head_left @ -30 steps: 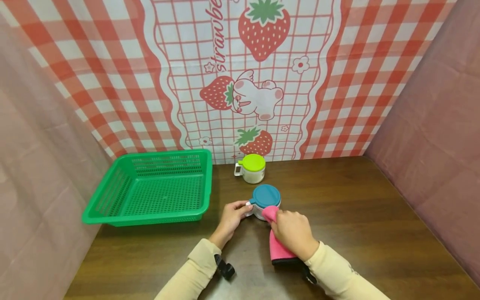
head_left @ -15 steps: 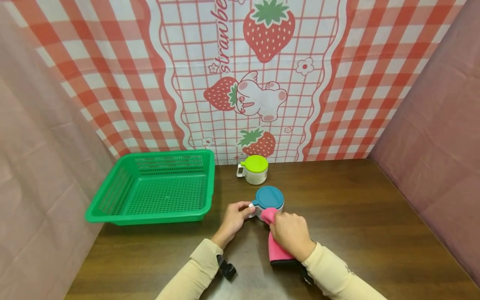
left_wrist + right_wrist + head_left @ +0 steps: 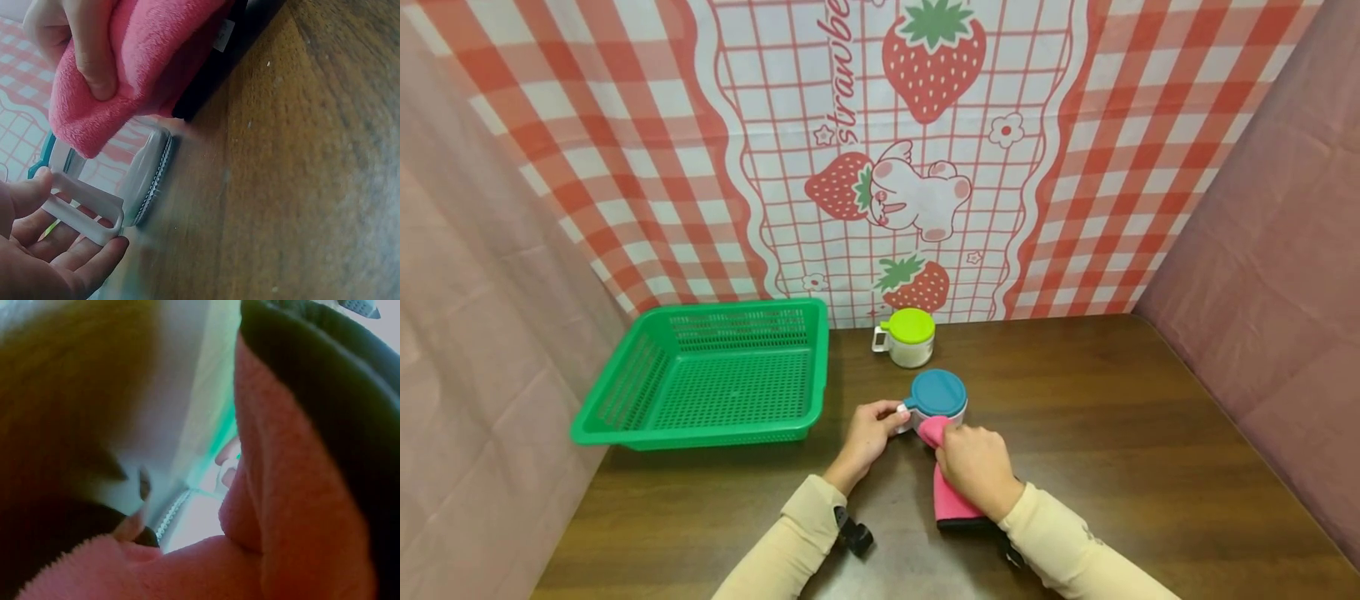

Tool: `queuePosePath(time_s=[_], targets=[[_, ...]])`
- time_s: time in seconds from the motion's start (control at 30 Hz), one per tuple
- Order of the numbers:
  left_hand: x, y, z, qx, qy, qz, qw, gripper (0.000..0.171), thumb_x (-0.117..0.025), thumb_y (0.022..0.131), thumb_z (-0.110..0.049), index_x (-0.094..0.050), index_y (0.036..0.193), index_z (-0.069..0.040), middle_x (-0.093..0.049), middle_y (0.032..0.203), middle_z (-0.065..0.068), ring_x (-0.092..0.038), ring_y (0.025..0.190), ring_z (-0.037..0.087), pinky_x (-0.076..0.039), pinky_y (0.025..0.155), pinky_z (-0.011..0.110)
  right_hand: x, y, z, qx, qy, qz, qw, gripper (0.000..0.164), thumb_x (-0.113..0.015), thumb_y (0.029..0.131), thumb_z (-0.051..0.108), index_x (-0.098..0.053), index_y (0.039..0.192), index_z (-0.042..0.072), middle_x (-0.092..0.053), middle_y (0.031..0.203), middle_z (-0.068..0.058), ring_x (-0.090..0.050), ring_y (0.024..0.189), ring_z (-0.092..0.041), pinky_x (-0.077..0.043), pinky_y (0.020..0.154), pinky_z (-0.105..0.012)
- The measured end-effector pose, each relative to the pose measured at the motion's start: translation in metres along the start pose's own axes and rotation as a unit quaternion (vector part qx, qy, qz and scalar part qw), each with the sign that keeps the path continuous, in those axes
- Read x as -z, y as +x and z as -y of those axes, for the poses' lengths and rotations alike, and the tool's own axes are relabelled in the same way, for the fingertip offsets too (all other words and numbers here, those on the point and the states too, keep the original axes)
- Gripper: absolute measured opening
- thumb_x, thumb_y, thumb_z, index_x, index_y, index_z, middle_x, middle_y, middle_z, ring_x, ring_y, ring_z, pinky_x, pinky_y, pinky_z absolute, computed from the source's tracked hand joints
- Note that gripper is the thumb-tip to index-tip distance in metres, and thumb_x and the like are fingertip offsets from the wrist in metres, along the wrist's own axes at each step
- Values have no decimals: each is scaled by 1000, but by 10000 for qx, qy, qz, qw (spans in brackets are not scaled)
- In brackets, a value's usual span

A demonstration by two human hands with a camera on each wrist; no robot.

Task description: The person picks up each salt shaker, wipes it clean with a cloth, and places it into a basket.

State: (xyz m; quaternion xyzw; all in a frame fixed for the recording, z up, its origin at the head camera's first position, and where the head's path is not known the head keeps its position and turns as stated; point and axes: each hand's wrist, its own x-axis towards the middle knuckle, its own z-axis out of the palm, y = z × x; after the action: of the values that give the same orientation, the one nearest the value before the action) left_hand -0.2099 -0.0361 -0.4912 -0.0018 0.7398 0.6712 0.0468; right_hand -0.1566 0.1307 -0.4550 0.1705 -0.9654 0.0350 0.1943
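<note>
A clear-walled jar with a blue lid (image 3: 938,393) stands on the table in front of me, its white handle (image 3: 84,215) pointing left. My left hand (image 3: 867,437) grips that handle, thumb on one side and fingers curled on the other in the left wrist view. My right hand (image 3: 981,468) holds a bunched pink cloth (image 3: 953,500) with a black edge. Part of the cloth lies against the jar's near side and hides it. In the right wrist view the pink cloth (image 3: 300,506) fills much of the picture, and the right fingers are hidden.
Behind the blue-lidded jar stands a similar jar with a lime-green lid (image 3: 912,337). A green plastic basket (image 3: 811,408) sits at the left. The brown table (image 3: 1120,433) meets a strawberry-print cloth backdrop (image 3: 917,192), with pink curtains at both sides.
My right hand and the cloth have shifted slightly left along the jar's near side. My left hand keeps its hold on the handle, and the jar has stayed about where it was.
</note>
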Motion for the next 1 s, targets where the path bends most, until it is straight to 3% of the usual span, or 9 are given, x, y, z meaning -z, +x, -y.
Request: queuePosePath(time_s=[0.33,0.43,0.53,0.8,1.0], targets=[[-1,0,-2,-9,13,8,10000,24,-69,90,-11,-70,105,8,-70,91,11,-58,76,9,-52,70,23,-11,-3,1,54,-289,177,9994,23,-74,72,17,-58,60,6,-59,57,-8,-55,48,-24,-46,42,-40],[0,-8,-15,-18,36,-4,10000,23,-67,90,-7,-69,105,10,-70,92,15,-59,78,12,-54,74,29,-14,-4,0,61,-369,186,9991,23,-74,72,18,-58,60,6,-59,58,-7,-55,49,-24,-46,42,-41],[-1,-11,-19,-29,80,-17,10000,23,-66,90,-5,-68,106,12,-70,93,18,-60,80,14,-55,76,34,-15,-5,-1,59,-385,194,9991,22,-74,72,17,-58,60,6,-59,58,-7,-56,50,-25,-46,42,-41],[-4,-3,-2,170,-204,-86,9996,27,-70,89,-12,-69,108,7,-70,91,7,-59,78,10,-55,74,28,-13,-7,-8,-48,-387,410,9984,21,-73,75,18,-60,62,7,-59,60,-8,-57,52,-26,-47,44,-41],[-2,-9,-10,46,-132,-25,9999,25,-67,90,-8,-68,107,11,-70,92,12,-59,80,13,-55,82,42,-3,-9,-15,-214,-221,457,9985,20,-73,74,17,-59,64,7,-60,60,-8,-59,53,-28,-47,44,-44]])
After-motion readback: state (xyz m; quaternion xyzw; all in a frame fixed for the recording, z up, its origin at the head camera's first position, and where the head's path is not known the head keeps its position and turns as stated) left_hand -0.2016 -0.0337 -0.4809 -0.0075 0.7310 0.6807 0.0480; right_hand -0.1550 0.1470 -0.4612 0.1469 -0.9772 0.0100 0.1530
